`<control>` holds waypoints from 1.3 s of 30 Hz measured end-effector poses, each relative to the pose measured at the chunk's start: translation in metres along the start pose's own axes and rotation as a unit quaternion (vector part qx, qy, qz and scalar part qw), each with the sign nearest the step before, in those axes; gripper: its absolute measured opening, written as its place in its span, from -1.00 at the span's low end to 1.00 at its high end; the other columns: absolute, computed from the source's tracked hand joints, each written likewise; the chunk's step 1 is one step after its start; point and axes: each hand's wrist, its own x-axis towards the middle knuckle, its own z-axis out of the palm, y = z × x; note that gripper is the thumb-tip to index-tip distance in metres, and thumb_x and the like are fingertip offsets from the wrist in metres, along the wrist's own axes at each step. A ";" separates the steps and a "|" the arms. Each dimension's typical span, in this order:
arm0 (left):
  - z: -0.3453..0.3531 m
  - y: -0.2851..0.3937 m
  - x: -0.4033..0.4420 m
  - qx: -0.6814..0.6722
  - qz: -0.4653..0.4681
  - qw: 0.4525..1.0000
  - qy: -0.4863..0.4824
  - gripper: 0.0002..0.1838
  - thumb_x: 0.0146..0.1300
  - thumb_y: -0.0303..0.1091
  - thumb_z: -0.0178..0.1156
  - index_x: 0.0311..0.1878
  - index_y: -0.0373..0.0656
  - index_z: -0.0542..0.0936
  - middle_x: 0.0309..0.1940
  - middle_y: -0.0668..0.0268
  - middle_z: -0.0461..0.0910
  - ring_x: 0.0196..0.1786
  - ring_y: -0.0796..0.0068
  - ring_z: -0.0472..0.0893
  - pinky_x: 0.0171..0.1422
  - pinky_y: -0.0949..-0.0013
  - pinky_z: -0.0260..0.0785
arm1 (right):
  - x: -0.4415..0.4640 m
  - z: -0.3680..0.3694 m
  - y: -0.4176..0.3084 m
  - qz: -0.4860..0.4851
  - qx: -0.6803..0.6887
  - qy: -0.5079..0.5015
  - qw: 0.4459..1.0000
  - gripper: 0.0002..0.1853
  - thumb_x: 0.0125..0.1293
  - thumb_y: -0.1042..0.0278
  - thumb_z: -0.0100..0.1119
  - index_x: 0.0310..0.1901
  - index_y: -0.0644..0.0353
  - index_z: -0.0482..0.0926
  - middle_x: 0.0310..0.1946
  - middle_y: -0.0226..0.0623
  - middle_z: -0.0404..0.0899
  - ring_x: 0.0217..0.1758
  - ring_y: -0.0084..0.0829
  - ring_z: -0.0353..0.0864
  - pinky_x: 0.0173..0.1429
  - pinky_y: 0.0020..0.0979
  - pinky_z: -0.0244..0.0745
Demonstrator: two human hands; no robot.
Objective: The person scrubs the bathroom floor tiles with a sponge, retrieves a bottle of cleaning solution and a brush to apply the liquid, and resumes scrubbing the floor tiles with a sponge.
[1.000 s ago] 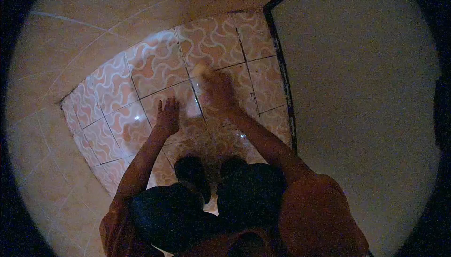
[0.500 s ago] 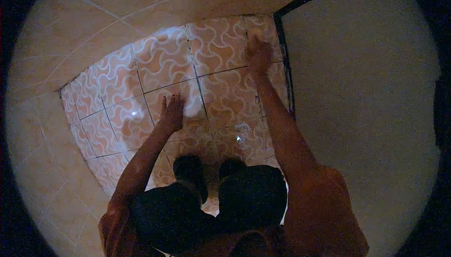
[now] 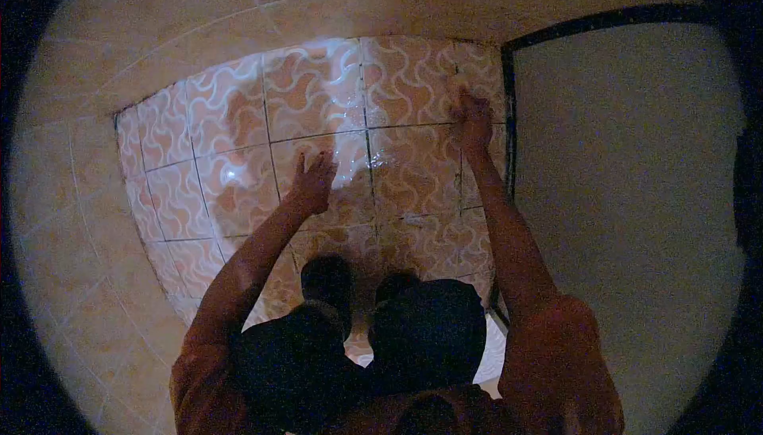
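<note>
Below me is a tiled floor (image 3: 310, 109) with a wavy white and orange pattern, wet and shiny in places. My left hand (image 3: 314, 181) is low over the middle tiles, fingers spread and holding nothing; whether it touches the floor I cannot tell. At the far right part of the floor, my right hand (image 3: 475, 123) is closed and reaches down to the tiles. A small pale yellowish thing (image 3: 458, 88) shows at its fingertips, too dim and blurred to name.
Tiled walls (image 3: 87, 165) rise at the left and far side. A pale panel with a dark frame (image 3: 510, 117) stands along the right edge. My dark-clothed knees (image 3: 429, 328) and feet (image 3: 326, 276) are in front of me.
My right hand has moved slightly right and down along the floor near the frame. My left hand has shifted a little right in view. The camera view has also shifted.
</note>
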 end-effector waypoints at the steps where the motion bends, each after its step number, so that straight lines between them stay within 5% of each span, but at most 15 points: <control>1: -0.001 -0.003 -0.002 -0.008 0.016 1.000 0.012 -0.21 -0.19 -0.24 0.19 0.21 -0.23 0.20 0.31 0.00 -0.03 0.37 0.12 -0.03 0.32 -0.23 -0.32 | 0.010 0.010 0.002 0.047 0.014 0.005 0.999 -0.52 0.10 0.07 0.10 0.04 0.11 0.43 -0.10 -0.17 0.49 -0.15 -0.18 0.47 -0.09 -0.28 0.38; 3: -0.003 -0.010 -0.003 -0.018 0.027 0.999 0.032 -0.22 -0.19 -0.26 0.20 0.21 -0.21 0.21 0.31 0.02 -0.03 0.37 0.14 -0.03 0.33 -0.22 -0.33 | 0.026 0.042 -0.023 0.155 -0.061 0.087 0.982 -0.60 0.07 0.31 0.12 -0.01 0.16 0.40 -0.27 -0.11 0.46 -0.25 -0.14 0.45 -0.10 -0.15 0.35; 6: 0.010 -0.018 -0.011 -0.070 0.035 0.995 0.067 -0.29 -0.10 -0.27 0.15 0.21 -0.18 0.23 0.33 0.08 -0.05 0.39 0.18 -0.06 0.34 -0.19 -0.38 | 0.048 0.058 -0.112 -0.028 0.008 0.125 0.992 -0.47 0.02 0.11 0.18 0.04 0.14 0.41 -0.25 -0.14 0.48 -0.25 -0.27 0.47 -0.24 -0.35 0.42; 10: 0.019 -0.005 -0.045 -0.143 -0.057 0.981 0.117 -0.42 0.06 -0.30 0.04 0.21 -0.11 0.23 0.31 0.20 0.06 0.38 0.29 -0.01 0.35 -0.17 -0.38 | 0.061 0.088 -0.230 -0.171 0.160 -0.161 0.959 -0.70 0.02 0.37 0.03 -0.15 0.13 0.46 -0.22 -0.19 0.45 -0.12 -0.20 0.41 0.01 -0.22 0.28; 13: 0.016 0.001 -0.060 -0.185 -0.098 0.965 0.156 -0.45 0.12 -0.32 -0.01 0.23 -0.10 0.21 0.31 0.21 0.05 0.38 0.28 -0.02 0.35 -0.18 -0.34 | 0.112 0.095 -0.267 -0.338 -0.016 -0.134 0.931 -0.64 -0.09 0.32 0.12 -0.15 0.07 0.46 -0.16 -0.29 0.41 0.00 -0.28 0.35 0.06 -0.28 0.23; 14: 0.010 0.005 -0.065 -0.232 -0.109 0.955 0.148 -0.45 0.13 -0.32 -0.02 0.24 -0.10 0.20 0.30 0.20 0.06 0.38 0.26 -0.01 0.34 -0.19 -0.32 | 0.127 0.090 -0.275 -0.393 -0.137 -0.115 0.902 -0.63 -0.08 0.29 0.11 -0.13 0.05 0.45 -0.13 -0.30 0.40 0.03 -0.28 0.33 0.07 -0.28 0.22; 17: -0.011 0.007 -0.075 -0.207 -0.096 0.960 0.164 -0.47 0.13 -0.34 -0.01 0.22 -0.10 0.22 0.31 0.20 0.05 0.37 0.25 0.02 0.34 -0.18 -0.29 | 0.154 0.116 -0.230 -0.385 0.022 -0.095 0.918 -0.61 -0.02 0.23 0.06 -0.08 0.07 0.43 -0.09 -0.29 0.37 0.04 -0.26 0.32 0.09 -0.22 0.20; 20: -0.014 0.002 -0.089 -0.242 -0.122 0.945 0.184 -0.50 0.13 -0.36 0.01 0.19 -0.09 0.27 0.28 0.19 0.11 0.34 0.22 0.08 0.35 -0.15 -0.29 | 0.145 0.089 -0.178 -0.427 -0.118 -0.134 0.887 -0.58 -0.04 0.22 0.09 -0.08 0.11 0.42 -0.07 -0.27 0.35 0.04 -0.22 0.32 0.08 -0.15 0.22; 22: -0.008 -0.002 -0.102 -0.264 -0.141 0.937 0.179 -0.52 0.13 -0.35 0.02 0.17 -0.09 0.30 0.27 0.19 0.14 0.33 0.22 0.12 0.35 -0.16 -0.28 | 0.117 0.059 -0.141 -0.260 0.051 -0.152 0.952 -0.58 -0.02 0.26 0.09 -0.04 0.06 0.41 -0.08 -0.24 0.39 0.03 -0.21 0.34 0.08 -0.11 0.24; 27: -0.003 0.004 -0.111 -0.317 -0.178 0.911 0.196 -0.56 0.13 -0.35 0.03 0.12 -0.08 0.36 0.22 0.18 0.23 0.29 0.21 0.19 0.33 -0.19 -0.26 | 0.097 -0.011 -0.125 -0.188 -0.054 0.022 0.980 -0.64 0.04 0.26 0.18 -0.14 0.17 0.36 -0.17 -0.22 0.46 -0.21 -0.22 0.46 -0.23 -0.13 0.36; 30: -0.024 0.023 -0.105 -0.368 -0.143 0.896 0.203 -0.57 0.13 -0.36 0.04 0.12 -0.09 0.36 0.23 0.19 0.22 0.30 0.21 0.17 0.32 -0.19 -0.23 | 0.098 -0.027 -0.124 -0.071 0.089 0.035 0.993 -0.58 0.01 0.26 0.22 -0.08 0.09 0.33 -0.20 -0.27 0.46 -0.24 -0.29 0.46 -0.29 -0.20 0.39; 31: -0.044 0.033 -0.109 -0.379 -0.128 0.894 0.202 -0.57 0.13 -0.37 0.04 0.13 -0.09 0.36 0.23 0.19 0.22 0.30 0.20 0.17 0.32 -0.17 -0.21 | 0.104 -0.028 -0.129 0.057 0.295 -0.003 0.954 -0.55 0.00 0.26 0.24 -0.06 0.06 0.32 -0.21 -0.29 0.46 -0.24 -0.32 0.46 -0.32 -0.22 0.39; 33: -0.067 0.041 -0.116 -0.387 -0.110 0.893 0.202 -0.56 0.13 -0.37 0.03 0.13 -0.08 0.36 0.23 0.19 0.22 0.30 0.20 0.17 0.32 -0.16 -0.19 | 0.122 -0.019 -0.147 0.320 0.645 -0.024 0.693 -0.50 -0.02 0.26 0.27 -0.02 0.00 0.30 -0.23 -0.32 0.45 -0.26 -0.37 0.45 -0.36 -0.27 0.41; 34: -0.073 0.042 -0.118 -0.385 -0.104 0.892 0.211 -0.57 0.14 -0.37 0.04 0.13 -0.09 0.36 0.22 0.19 0.23 0.29 0.19 0.19 0.32 -0.14 -0.16 | 0.132 -0.007 -0.165 0.375 0.689 -0.018 0.620 -0.47 -0.03 0.26 0.28 0.00 -0.02 0.29 -0.23 -0.33 0.45 -0.27 -0.39 0.45 -0.38 -0.29 0.42; 39: -0.074 0.036 -0.119 -0.417 -0.150 0.866 0.230 -0.59 0.14 -0.36 0.04 0.10 -0.11 0.39 0.17 0.16 0.30 0.26 0.17 0.24 0.33 -0.06 -0.11 | 0.181 0.071 -0.303 0.407 0.701 0.212 0.546 -0.54 0.02 0.33 0.25 -0.02 -0.04 0.33 -0.31 -0.39 0.47 -0.33 -0.51 0.45 -0.47 -0.49 0.41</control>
